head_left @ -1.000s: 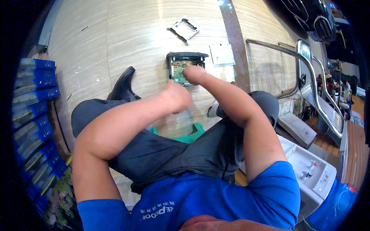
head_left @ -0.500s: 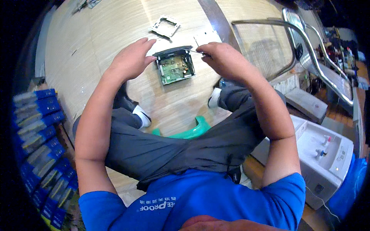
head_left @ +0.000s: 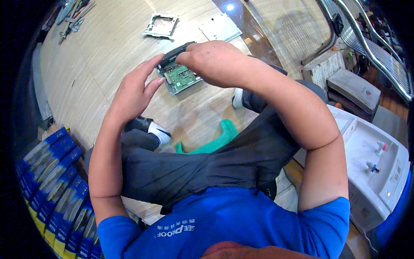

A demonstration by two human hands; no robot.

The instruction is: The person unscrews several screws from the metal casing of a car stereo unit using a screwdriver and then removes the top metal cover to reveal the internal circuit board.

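An opened electronic unit with a black front panel [head_left: 172, 55] and a green circuit board [head_left: 181, 77] lies on the floor in front of me. My left hand [head_left: 134, 88] is at its left side, thumb and fingers apart. Its fingertips reach the panel's left end and the thumb is by the edge of the housing. Over the right part of the unit, my right hand [head_left: 211, 62] has its fingers curled at the panel. Whatever those fingers hold is hidden behind the hand, as is the board's right side.
Beyond the unit lie a pale metal frame [head_left: 161, 25] and a flat metal plate [head_left: 221, 27]. Hand tools [head_left: 74, 19] are at the far left. A green plastic stool [head_left: 211, 144] shows between my legs. Blue boxes [head_left: 56, 172] line the left; a water dispenser [head_left: 366, 164] and metal chair [head_left: 366, 47] are right.
My right hand has moved left across the unit, and the thin metal tool seen in it before is now hidden. The unit sits turned, its right end farther away. The view has shifted.
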